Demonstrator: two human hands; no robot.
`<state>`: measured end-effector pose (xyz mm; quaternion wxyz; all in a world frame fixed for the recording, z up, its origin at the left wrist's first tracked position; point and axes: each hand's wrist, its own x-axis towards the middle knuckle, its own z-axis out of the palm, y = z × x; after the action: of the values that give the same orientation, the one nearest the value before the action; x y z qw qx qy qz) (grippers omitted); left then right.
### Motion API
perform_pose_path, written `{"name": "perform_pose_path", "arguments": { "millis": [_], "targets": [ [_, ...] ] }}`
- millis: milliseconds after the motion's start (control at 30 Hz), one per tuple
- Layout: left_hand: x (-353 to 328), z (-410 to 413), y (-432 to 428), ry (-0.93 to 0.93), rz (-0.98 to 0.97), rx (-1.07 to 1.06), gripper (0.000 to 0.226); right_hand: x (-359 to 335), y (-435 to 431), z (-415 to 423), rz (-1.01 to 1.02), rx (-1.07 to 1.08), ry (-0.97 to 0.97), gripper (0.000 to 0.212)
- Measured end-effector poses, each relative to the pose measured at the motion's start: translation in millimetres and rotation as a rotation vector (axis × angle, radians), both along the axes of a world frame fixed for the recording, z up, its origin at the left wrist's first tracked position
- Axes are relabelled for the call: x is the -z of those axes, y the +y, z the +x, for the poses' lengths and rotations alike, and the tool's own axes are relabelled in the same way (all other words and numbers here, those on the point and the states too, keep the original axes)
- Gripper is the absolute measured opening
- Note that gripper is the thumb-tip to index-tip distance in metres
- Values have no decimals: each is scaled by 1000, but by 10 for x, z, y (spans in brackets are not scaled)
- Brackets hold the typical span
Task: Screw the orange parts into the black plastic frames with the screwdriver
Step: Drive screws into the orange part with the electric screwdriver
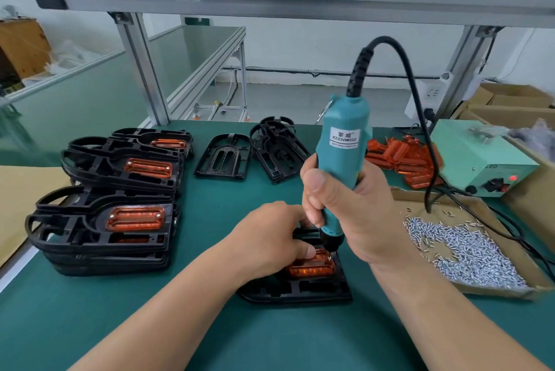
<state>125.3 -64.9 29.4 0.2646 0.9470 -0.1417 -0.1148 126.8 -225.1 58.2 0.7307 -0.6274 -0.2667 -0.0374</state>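
A black plastic frame (300, 291) lies on the green mat in front of me with an orange part (313, 268) seated in it. My left hand (270, 238) presses down on the orange part's left end with its fingertips. My right hand (351, 208) grips a teal electric screwdriver (342, 148), held nearly upright. The screwdriver's tip touches the orange part's right end, at a small screw. The frame's far half is hidden behind both hands.
Stacks of black frames with orange parts fitted (114, 190) stand at left. Two bare black frames (252, 151) lie at the back. Loose orange parts (402, 157) pile beside a green power box (477, 157). A cardboard tray of several screws (468, 253) sits at right.
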Motion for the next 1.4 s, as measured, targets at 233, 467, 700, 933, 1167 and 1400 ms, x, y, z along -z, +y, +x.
{"name": "perform_pose_path", "arguments": {
  "millis": [233, 467, 700, 933, 1167, 1400],
  "targets": [
    [10, 17, -5, -3, 24, -9, 40, -17, -40, 27, 39, 35, 19, 33],
    [30, 31, -6, 20, 9, -18, 44, 14, -16, 56, -8, 5, 52, 47],
    [26, 28, -15, 9, 20, -14, 41, 11, -71, 26, 42, -52, 15, 39],
    [-7, -1, 7, -26, -1, 1, 29, -155, -239, 26, 264, -5, -76, 39],
    [-60, -123, -84, -57, 29, 92, 31, -75, -752, 213, 561, 241, 78, 33],
    [-87, -201, -178, -200, 115, 128, 40, 48, -1344, 391, 919, 439, 191, 36]
  ]
}}
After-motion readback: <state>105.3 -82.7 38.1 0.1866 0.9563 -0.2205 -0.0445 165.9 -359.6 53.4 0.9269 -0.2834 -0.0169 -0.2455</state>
